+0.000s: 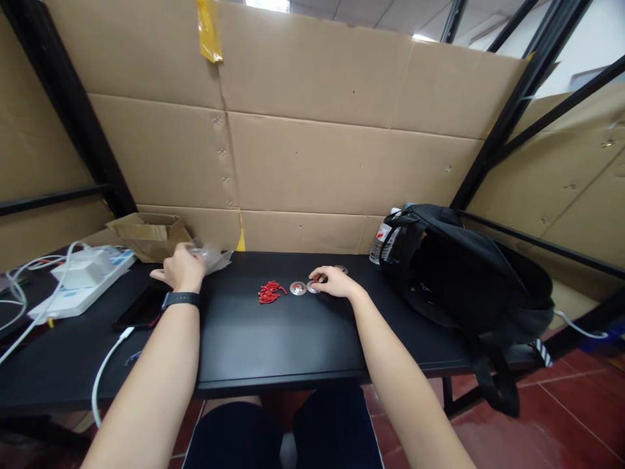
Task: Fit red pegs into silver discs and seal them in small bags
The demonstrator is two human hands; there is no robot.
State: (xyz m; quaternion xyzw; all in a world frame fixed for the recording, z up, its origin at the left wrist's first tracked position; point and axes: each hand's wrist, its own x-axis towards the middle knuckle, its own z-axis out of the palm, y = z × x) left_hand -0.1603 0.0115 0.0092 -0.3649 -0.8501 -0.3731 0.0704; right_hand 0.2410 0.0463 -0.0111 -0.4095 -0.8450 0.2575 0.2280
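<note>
My left hand [181,268], with a dark band at the wrist, is closed at the edge of a blurred clear plastic bag [215,259] and seems to pinch it. Over the middle of the black table, my right hand [334,282] has its fingertips drawn together at a round metal disc [311,287]; a bit of red shows at the fingertips. Left of that disc lies a second metal disc [297,288] with a small red piece on it. Another disc [342,268] shows partly behind my right hand. Several small red pieces [270,293] form a loose pile farther left.
A brown cardboard box [149,236], a white power strip [83,286] with cables, and a dark phone [142,306] are at left. A black backpack [469,273] and a water bottle [383,240] stand at right. Cardboard panels [312,169] wall the table's back.
</note>
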